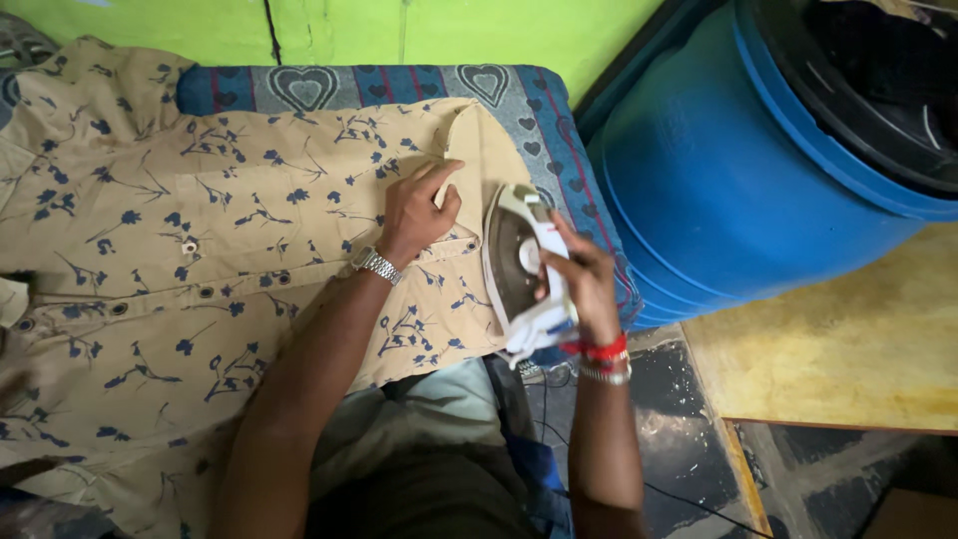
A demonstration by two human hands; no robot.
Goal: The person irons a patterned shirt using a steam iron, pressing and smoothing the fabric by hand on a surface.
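While left hand (419, 212) pins it, tan shirt (200, 250) (blue floral sprigs) lies flat.

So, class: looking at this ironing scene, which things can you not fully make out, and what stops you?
Head view:
- Iron: its soleplate faces away, and the right hand covers part of the handle.
- Floral shirt: cut off by the left and bottom edges; the left hand covers part of it.
- Blue barrel: cut off at the top and right edges, its inside too dark to read.
- Cord: runs off the bottom edge.

Left hand (419, 212) flat on beige floral shirt (200, 250), right hand (584, 284) gripping white iron (519, 265).
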